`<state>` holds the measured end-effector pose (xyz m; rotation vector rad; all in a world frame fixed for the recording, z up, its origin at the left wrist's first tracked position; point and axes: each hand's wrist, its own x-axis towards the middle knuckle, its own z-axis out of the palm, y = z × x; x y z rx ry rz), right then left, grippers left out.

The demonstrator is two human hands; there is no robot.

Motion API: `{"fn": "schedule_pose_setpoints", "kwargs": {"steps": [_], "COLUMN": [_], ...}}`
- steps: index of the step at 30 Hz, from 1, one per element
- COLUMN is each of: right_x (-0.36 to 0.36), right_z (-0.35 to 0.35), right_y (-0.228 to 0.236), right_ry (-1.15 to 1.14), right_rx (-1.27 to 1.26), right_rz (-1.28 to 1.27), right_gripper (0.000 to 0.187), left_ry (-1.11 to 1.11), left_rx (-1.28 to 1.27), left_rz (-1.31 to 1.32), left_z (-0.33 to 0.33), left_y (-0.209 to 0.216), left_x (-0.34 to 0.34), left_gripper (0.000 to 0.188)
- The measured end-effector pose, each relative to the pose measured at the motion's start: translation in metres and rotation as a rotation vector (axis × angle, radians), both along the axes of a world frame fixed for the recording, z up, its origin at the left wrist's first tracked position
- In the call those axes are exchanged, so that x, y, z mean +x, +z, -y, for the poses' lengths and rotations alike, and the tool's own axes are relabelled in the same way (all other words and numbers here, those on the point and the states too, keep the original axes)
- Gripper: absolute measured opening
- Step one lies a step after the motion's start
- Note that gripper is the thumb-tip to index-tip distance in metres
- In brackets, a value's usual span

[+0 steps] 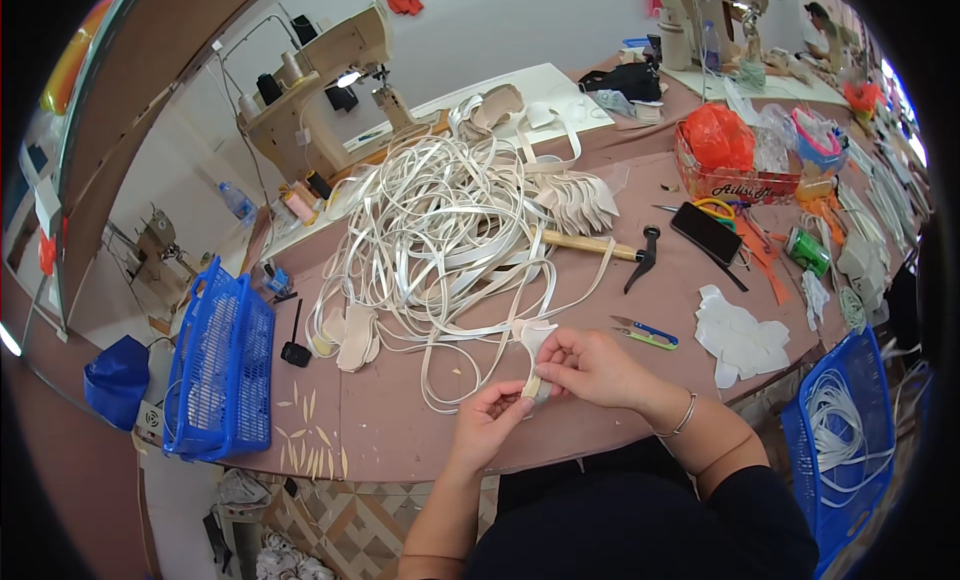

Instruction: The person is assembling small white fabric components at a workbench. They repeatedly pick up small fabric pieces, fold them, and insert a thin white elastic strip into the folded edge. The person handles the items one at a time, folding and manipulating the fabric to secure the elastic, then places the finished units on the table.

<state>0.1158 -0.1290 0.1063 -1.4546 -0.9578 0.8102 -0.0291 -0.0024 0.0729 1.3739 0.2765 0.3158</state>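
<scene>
A cream strap piece (pixel 534 338) is pinched between my two hands at the near edge of the table. My left hand (pixel 492 418) grips its lower end with thumb and fingers. Just above and to the right, my right hand (pixel 592 366) presses the same piece with bent fingertips. Part of it is hidden by the fingers. Beyond lies a big tangle of white and cream straps (pixel 440 220), with a fanned stack of beige pieces (pixel 582 202) at its right side. More cut pieces (pixel 357 338) lie at its near left. Thread snips (pixel 648 336) rest right of my hands.
A wooden-handled hammer (pixel 600 245), a black phone (pixel 706 234) and white cut pieces (pixel 740 336) lie to the right. Blue baskets stand at left (pixel 262 380) and right (pixel 800 450). Pale slivers (pixel 310 450) are scattered front left. A sewing machine (pixel 330 70) stands behind.
</scene>
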Motion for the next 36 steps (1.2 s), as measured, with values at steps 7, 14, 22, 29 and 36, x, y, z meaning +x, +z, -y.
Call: {"fn": "schedule_pose_setpoints", "kwargs": {"steps": [7, 14, 22, 29, 36], "right_x": [0.002, 0.004, 0.011, 0.015, 0.018], "right_z": [0.001, 0.001, 0.003, 0.007, 0.003], "right_y": [-0.001, -0.005, -0.015, -0.007, 0.007], "right_ry": [-0.002, -0.011, -0.127, -0.138, 0.169], "right_rx": [-0.012, 0.013, 0.03, 0.272, 0.005], "right_rz": [-0.029, -0.032, 0.096, 0.71, 0.703], "right_gripper": [0.008, 0.011, 0.027, 0.035, 0.028], "left_ry": [-0.006, -0.033, -0.068, -0.07, 0.182], "left_rx": [0.0, -0.004, -0.014, 0.039, 0.967], "left_rz": [-0.021, 0.006, 0.02, -0.067, 0.038], "left_z": [0.0, 0.0, -0.006, -0.007, -0.009], "left_y": [-0.004, -0.003, -0.01, -0.005, 0.047], "left_x": [0.0, 0.001, -0.001, -0.005, 0.009], "left_gripper": [0.023, 0.024, 0.024, 0.022, 0.034]}}
